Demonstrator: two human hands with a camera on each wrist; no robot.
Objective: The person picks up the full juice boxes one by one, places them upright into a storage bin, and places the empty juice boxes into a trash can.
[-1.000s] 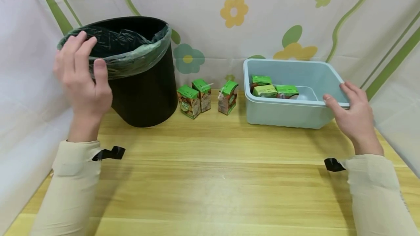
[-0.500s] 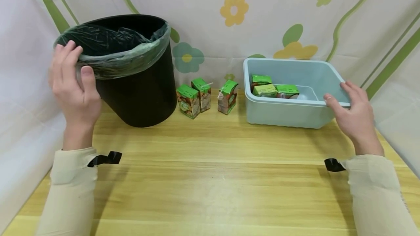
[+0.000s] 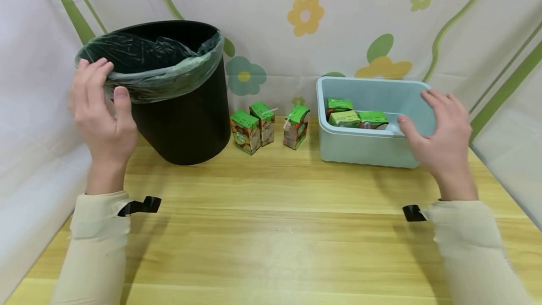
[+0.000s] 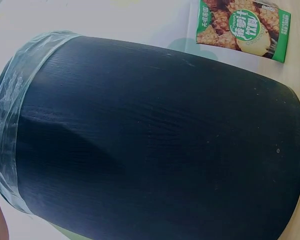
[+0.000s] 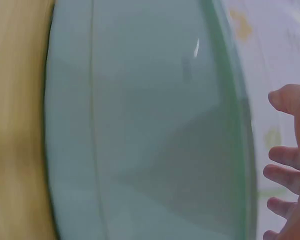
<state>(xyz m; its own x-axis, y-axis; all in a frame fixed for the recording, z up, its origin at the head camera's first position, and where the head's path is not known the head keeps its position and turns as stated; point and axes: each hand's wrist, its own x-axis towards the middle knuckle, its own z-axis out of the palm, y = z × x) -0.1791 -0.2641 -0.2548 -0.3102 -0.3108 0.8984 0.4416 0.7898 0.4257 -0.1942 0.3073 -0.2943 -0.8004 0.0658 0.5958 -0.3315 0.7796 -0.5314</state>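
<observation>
My left hand (image 3: 101, 107) is at the near left rim of a black trash bin (image 3: 186, 126) lined with a translucent green bag (image 3: 182, 79). Its fingers are relaxed, and whether they touch the liner is hard to tell. My right hand (image 3: 444, 131) hovers over the right end of a light blue plastic bin (image 3: 368, 149), fingers apart and holding nothing. Inside that bin, at the left, lie green-topped juice cartons (image 3: 372, 119). Three more stand on the table: a front-left carton (image 3: 245, 133), one behind it (image 3: 266, 124), and one carton (image 3: 295, 128) further right.
The wooden table (image 3: 275, 229) extends in front of the bins. A white cloth backdrop (image 3: 254, 8) with printed flowers hangs close behind them, and white cloth also closes off both sides. Straws are attached to some cartons.
My right hand has come off the light blue bin's right rim and moved left over it. My left hand has lowered a little beside the trash bin's rim. The cartons stay put.
</observation>
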